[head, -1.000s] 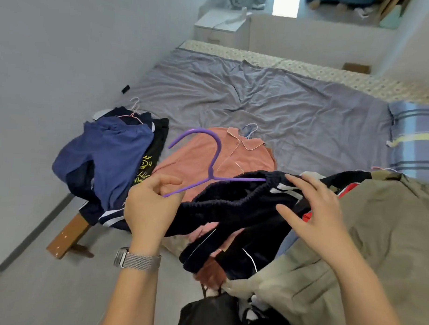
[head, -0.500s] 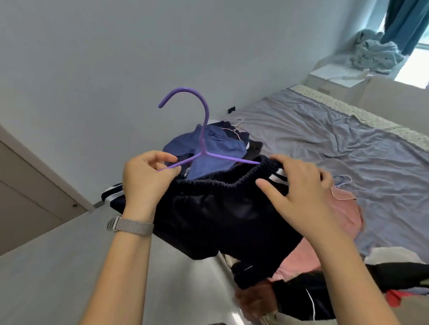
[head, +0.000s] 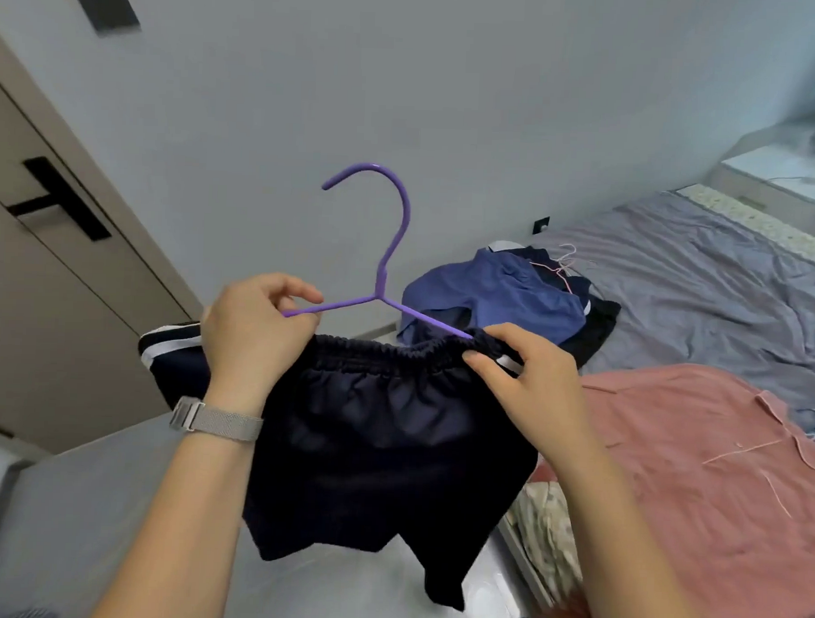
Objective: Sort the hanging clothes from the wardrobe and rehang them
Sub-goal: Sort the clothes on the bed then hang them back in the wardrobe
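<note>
The left hand point(head: 252, 331) pinches the purple hanger point(head: 382, 280) arm while the right hand point(head: 523, 373) grips the dark shorts point(head: 383, 428) waistband, which should seat evenly beyond both fingertips.

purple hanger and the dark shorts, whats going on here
A person is fitting dark shorts onto a purple hanger. The left hand pinches the hanger's left arm, and the right hand grips the elastic waistband where the hanger's right arm runs into it. The shorts hang in the air in front of a grey wall. On the bed behind lie a pile of blue clothes and a pink shirt.
</note>
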A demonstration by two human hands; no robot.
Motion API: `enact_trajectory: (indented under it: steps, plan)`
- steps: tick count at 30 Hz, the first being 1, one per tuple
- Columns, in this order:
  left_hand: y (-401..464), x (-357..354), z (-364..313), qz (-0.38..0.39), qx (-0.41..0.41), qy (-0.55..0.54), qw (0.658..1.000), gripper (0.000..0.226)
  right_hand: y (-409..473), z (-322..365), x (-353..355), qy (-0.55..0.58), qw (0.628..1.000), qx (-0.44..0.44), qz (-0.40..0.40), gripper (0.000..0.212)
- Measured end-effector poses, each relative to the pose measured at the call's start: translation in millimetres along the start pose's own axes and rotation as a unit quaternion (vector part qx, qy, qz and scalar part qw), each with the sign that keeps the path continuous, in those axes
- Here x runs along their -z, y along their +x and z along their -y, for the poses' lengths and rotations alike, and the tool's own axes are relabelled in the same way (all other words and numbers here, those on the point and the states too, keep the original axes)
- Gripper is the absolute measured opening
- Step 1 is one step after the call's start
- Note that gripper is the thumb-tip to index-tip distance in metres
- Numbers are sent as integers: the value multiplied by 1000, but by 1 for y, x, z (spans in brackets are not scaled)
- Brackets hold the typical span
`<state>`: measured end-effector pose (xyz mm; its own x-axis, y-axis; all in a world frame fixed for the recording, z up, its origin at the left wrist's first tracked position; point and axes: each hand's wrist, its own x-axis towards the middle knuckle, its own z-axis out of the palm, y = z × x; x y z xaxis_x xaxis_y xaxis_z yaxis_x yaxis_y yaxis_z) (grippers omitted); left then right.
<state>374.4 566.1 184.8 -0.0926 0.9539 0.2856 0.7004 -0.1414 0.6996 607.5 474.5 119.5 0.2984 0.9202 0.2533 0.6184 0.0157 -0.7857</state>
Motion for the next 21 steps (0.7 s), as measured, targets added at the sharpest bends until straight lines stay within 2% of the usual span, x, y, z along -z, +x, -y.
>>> enact_trajectory:
  steps: [3,9,16,21]
  plan:
    - [37,-32,0,78,-10,7,997,12,28,-19,-7,7,999,-32,-17,9]
    - [112,-120,-8,190,-36,-34,981,15,96,-74,-12,26,989,-112,-97,13]
    - [218,-200,-66,219,-120,-39,968,12,205,-108,7,83,969,-160,-166,25]
    - [291,-235,-121,212,-193,-74,955,10,300,-115,54,64,968,-122,-209,24]
